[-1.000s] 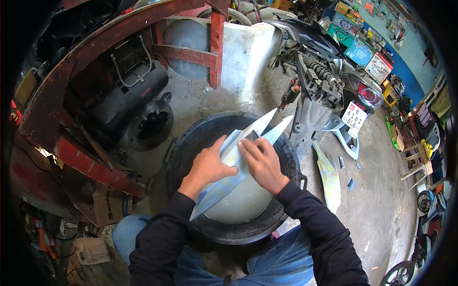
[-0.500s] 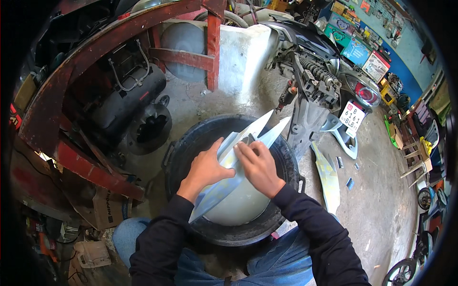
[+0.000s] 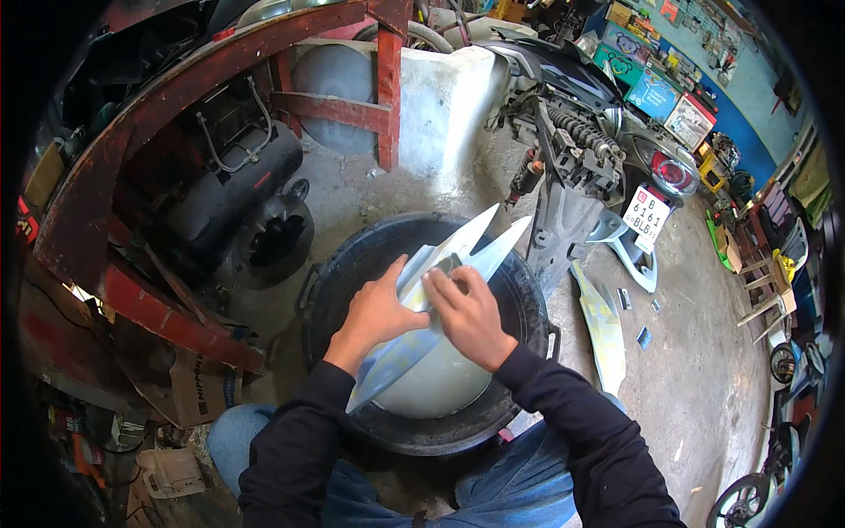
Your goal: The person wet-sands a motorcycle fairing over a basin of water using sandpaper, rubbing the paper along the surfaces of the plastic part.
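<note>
A pale blue and white motorcycle body panel (image 3: 385, 363), with yellowish patches and two pointed ends, is held slantwise over a black tub (image 3: 327, 387). My left hand (image 3: 377, 312) grips it from the left, thumb across its face and fingers over the far edge. My right hand (image 3: 471, 319) is closed on a small dark piece of sandpaper (image 3: 450, 263), pressed to the panel near where the points part. Cloudy whitish water (image 3: 431, 387) fills the bottom of the tub. Its surface is partly hidden by the panel and my hands.
Right of the tub, another patchy panel (image 3: 601, 326) lies on the concrete floor beside small blue packets (image 3: 644, 338). A partly stripped motorcycle (image 3: 563, 167) stands beyond. A red frame (image 3: 176, 308) and a black air compressor tank (image 3: 238, 167) are at the left.
My right hand has shifted slightly left and down along the panel with the sandpaper. My left hand keeps its grip, and the panel has barely moved.
</note>
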The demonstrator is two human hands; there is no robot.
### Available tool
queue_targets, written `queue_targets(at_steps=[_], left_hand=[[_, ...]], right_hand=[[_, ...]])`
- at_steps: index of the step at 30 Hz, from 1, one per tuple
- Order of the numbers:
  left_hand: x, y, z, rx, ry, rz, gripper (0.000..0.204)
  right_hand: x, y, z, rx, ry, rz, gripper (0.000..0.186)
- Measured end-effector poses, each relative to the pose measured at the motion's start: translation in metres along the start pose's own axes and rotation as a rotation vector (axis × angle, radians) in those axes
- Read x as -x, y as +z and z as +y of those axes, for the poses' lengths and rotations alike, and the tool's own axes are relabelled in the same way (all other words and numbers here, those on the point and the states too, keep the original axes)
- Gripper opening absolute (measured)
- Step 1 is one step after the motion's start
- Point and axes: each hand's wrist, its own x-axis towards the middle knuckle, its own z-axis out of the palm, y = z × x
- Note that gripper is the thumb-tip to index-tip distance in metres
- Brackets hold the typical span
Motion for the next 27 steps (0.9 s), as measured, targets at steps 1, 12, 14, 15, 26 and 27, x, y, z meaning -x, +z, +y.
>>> queue_targets(at_steps=[1, 12, 14, 15, 26, 27], left_hand=[[0.001, 0.000, -0.001, -0.001, -0.008, -0.006, 0.114], [-0.002, 0.000, 0.003, 0.007, -0.007, -0.003, 0.114], [-0.001, -0.002, 0.003, 0.003, -0.019, -0.016, 0.114], [0.000, 0.000, 0.001, -0.012, -0.009, -0.002, 0.114], [-0.002, 0.004, 0.000, -0.002, 0.010, 0.024, 0.113], [-0.001, 0.004, -0.001, 0.002, 0.006, 0.024, 0.113]], right_hand=[[-0.002, -0.001, 0.007, 0.002, 0.000, 0.001, 0.044], [-0.017, -0.006, 0.064, 0.144, 0.192, 0.043, 0.045], [-0.009, -0.002, 0.047, 0.086, 0.149, 0.027, 0.044], [-0.005, -0.001, 0.042, 0.030, 0.104, 0.011, 0.044], [-0.015, -0.004, 0.050, 0.149, 0.162, -0.004, 0.048], [-0.014, -0.002, 0.047, 0.146, 0.161, -0.005, 0.048]])
